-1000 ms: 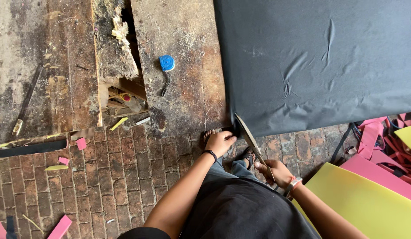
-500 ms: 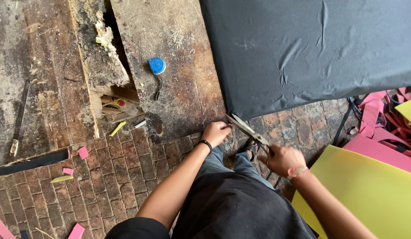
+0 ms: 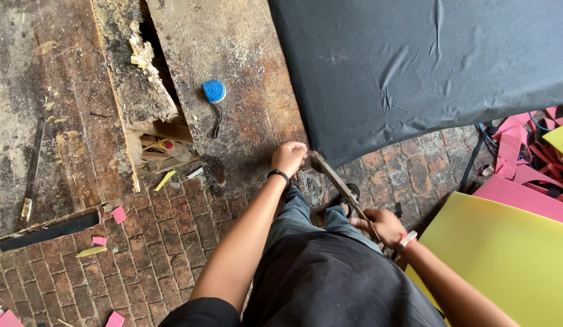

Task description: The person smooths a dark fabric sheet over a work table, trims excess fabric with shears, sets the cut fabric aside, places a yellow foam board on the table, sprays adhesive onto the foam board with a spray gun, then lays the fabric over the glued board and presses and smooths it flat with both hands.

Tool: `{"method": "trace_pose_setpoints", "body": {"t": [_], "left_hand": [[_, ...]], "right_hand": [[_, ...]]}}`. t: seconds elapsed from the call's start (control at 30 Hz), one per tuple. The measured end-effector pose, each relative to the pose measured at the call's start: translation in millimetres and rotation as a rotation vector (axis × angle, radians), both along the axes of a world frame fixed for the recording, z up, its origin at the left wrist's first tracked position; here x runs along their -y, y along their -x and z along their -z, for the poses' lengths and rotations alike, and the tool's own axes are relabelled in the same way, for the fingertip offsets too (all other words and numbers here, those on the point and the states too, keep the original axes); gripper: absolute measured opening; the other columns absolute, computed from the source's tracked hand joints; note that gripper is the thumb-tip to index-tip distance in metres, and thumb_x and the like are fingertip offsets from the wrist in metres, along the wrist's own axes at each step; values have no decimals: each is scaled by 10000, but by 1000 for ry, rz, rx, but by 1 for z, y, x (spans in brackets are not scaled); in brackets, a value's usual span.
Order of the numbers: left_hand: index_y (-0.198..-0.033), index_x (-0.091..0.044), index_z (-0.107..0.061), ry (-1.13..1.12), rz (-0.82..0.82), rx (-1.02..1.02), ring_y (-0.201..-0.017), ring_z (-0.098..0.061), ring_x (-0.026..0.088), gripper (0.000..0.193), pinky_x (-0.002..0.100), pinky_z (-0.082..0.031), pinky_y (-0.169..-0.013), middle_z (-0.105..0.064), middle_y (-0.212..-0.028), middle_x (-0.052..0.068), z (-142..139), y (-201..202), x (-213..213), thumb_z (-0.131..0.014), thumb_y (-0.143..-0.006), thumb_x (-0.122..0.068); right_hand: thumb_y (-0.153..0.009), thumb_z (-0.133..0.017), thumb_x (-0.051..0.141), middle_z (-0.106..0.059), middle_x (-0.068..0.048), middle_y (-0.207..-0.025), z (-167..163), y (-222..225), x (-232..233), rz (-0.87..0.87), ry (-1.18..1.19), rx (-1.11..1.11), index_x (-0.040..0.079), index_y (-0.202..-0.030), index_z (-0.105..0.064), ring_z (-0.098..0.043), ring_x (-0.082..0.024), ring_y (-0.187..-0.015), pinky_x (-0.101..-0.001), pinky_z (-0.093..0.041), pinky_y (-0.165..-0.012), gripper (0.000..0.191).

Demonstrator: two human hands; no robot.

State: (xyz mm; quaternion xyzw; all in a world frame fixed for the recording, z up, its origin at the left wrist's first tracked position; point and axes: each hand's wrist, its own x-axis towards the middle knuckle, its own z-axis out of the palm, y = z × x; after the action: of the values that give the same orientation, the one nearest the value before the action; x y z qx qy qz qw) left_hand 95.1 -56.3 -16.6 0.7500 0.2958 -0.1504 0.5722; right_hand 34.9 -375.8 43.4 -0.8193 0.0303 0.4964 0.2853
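A person cuts a dark sheet (image 3: 427, 66) lying on a worn wooden counter (image 3: 233, 60). The left hand (image 3: 289, 157) pinches the sheet's near corner, fingers clenched. The right hand (image 3: 384, 225) grips shears (image 3: 337, 184), blades at that corner. A blue tape measure (image 3: 213, 91) lies left of the sheet.

A large dark sheet (image 3: 427, 66) fills the upper right of the frame; it looks like matt cloth or thin foam, creased in places. The long scissors (image 3: 342, 188) at centre have dull, worn metal blades. The wooden board (image 3: 233, 72) in the upper middle is rough, stained and splintered, with a crumbling broken edge. The tape measure (image 3: 213, 91) on it is glossy blue plastic. The brick floor (image 3: 166, 254) below is coarse and matt. The yellow sheet (image 3: 506, 254) at lower right is smooth.
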Motion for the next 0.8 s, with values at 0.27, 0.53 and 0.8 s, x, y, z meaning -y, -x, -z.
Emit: {"method": "trace_pose_setpoints", "body": {"t": [0.27, 0.53, 0.8], "left_hand": [[-996, -42, -781, -45, -6, 59, -753, -742, 131, 233, 281, -581, -699, -796, -856, 53, -6, -22, 28, -760, -878, -242], [-1199, -15, -589, 343, -256, 107, -661, -705, 143, 417, 289, -569, -549, -729, -866, 78, -1, -29, 18, -770, -840, -126], [-923, -13, -746, 177, 21, -21, -572, -661, 107, 251, 272, -537, -482, -733, -774, 39, -4, -31, 6, -724, -930, -263]], "right_hand": [[-871, -731, 524, -541, 4, -605, 50, 44, -4, 512, -429, -308, 56, -826, -633, -500, -118, -492, -292, -416, -464, 480], [-855, -734, 482, -524, -10, -572, 61, 32, -42, 524, -490, -289, 74, -834, -605, -510, -147, -483, -319, -433, -472, 429], [-897, -730, 466, -538, -2, -624, 69, 18, -56, 547, -562, -254, 52, -854, -588, -549, -141, -545, -323, -492, -531, 440]]}}
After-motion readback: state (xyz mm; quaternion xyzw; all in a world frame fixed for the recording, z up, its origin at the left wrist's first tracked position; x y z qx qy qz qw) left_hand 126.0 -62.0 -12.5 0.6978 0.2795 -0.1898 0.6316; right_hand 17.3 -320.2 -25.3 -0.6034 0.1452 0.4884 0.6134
